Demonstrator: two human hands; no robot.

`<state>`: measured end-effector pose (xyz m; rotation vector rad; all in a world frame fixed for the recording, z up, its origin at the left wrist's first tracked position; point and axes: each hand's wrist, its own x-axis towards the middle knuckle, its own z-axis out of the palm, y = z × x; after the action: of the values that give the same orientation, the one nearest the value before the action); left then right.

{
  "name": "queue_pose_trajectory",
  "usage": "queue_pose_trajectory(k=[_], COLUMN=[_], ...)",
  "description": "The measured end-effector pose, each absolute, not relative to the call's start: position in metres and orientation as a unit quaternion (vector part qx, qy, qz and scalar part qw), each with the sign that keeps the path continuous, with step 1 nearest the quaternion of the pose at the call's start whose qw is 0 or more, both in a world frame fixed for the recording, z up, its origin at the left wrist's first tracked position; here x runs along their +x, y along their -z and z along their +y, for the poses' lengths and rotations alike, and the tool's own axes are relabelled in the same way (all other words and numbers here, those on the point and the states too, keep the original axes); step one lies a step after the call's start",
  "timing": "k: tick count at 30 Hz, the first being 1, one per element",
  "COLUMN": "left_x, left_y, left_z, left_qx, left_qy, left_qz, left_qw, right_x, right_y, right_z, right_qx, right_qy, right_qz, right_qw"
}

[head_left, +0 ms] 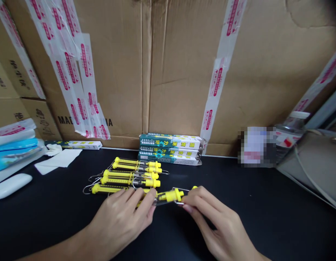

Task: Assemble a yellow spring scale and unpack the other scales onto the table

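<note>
My left hand (127, 214) is closed around the clear barrel of a spring scale, whose yellow end cap (173, 195) points to the right. With thumb and fingers pinched, my right hand (211, 214) grips a bent wire loop (181, 189) at that capped end. A small yellow piece (194, 187) shows by its fingertips, partly hidden. Just beyond my left hand, several more yellow and clear spring scales (130, 174) lie side by side on the black table (168, 239), their wire hooks toward the left.
Behind the scales stand stacked teal and white boxes (170, 150), against a large taped cardboard box (176, 79). Another narrow box (83, 145), tissues (59, 161), a blue packet (15, 152) and a white rounded object (11, 185) are at left. A bottle (290, 134) and grey bag (315, 163) stand right.
</note>
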<state>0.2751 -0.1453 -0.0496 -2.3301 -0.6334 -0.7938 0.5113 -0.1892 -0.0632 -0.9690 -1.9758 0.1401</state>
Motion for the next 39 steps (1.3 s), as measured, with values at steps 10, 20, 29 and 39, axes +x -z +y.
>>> queue_pose_trajectory(k=[10,20,29,39], left_x=[0.291,0.299,0.297,0.292], left_y=[0.053,0.06,0.066,0.061], left_z=[-0.152,-0.154,-0.155,-0.155], left_qx=[-0.902,-0.905,-0.907,-0.921], left_qy=[0.286,0.263,0.272,0.18], left_qz=[-0.226,-0.307,-0.29,-0.341], left_qw=[0.231,0.131,0.138,0.053], right_x=[0.515,0.509,0.508,0.513], right_y=[0.057,0.063,0.067,0.061], right_z=[-0.199,-0.195,-0.19,-0.188], right_qx=[-0.345,-0.388,-0.415,-0.404], right_qy=[0.104,0.092,0.069,-0.106], right_qz=[-0.874,-0.867,-0.869,-0.856], right_qw=[0.325,0.299,0.262,0.304])
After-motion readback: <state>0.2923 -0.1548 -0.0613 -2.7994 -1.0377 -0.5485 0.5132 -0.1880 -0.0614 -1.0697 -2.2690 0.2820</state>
